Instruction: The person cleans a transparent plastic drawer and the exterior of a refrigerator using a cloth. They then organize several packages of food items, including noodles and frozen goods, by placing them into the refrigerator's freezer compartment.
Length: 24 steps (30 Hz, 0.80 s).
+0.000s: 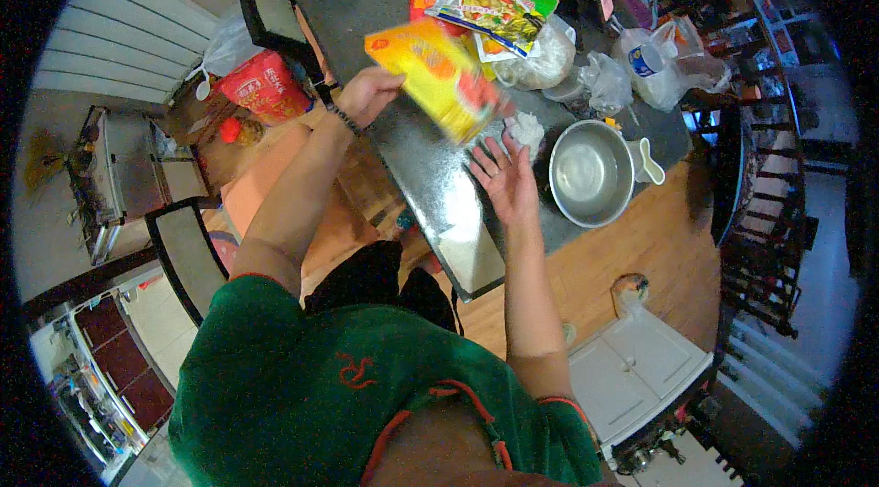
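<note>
— Holding anything in your left hand (366,93)?

— Yes: your fingers (389,81) grip the upper-left end of a yellow packet (444,75), raised above the dark desk (430,185). Its long axis slants from those fingers down and to the right, and the far end points toward your right hand (504,178). It looks flat and glossy, bright yellow with a red patch near the lower end, and it is blurred.

— And your right hand?

— Its fingers (487,157) are spread flat and released, grasping nothing, just under the packet's lower end. Something crumpled and white (526,128) lies just beyond the fingertips, and a steel bowl (591,174) sits just to their right. Beyond your fingers more food packets (494,2) and clear bags (668,61) crowd the desk.
</note>
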Tool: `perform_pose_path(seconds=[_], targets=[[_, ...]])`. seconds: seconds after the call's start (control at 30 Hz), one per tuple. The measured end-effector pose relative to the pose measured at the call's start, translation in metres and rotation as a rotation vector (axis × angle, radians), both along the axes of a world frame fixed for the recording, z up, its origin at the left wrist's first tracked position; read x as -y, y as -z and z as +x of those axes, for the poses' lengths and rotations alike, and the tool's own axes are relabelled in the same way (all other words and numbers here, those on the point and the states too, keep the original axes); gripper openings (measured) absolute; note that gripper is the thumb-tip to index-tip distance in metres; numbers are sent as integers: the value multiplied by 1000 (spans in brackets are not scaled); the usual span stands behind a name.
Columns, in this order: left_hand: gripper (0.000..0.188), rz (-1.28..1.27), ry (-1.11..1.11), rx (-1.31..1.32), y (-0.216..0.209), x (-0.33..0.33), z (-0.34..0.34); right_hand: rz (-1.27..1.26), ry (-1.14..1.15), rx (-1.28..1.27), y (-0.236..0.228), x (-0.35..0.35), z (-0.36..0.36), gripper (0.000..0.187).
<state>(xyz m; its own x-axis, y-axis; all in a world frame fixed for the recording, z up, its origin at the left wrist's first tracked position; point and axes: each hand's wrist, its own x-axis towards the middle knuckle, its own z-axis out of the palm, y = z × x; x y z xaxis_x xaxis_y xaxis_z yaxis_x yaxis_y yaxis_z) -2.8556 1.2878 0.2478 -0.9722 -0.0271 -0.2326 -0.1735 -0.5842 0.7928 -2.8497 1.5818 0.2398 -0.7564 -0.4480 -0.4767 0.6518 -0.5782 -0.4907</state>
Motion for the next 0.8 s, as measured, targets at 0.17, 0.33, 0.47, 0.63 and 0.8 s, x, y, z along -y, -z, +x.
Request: perform_pose_path(seconds=[0.17,0.33,0.47,0.63,0.8], targets=[[39,307,-58,69,41,8,51,-30,-193,168,35,19,-4,47],[33,125,-28,177,32,17,62,483,-440,-154,23,8,26,22],[18,-836,-203,430,116,24,42,741,-359,-405,28,12,21,13],[18,-1397,-552,115,85,-6,46,1062,-11,-797,16,30,-96,21],[28,-1079,-340,-14,62,-25,4,1387,16,-634,4,64,-211,49]])
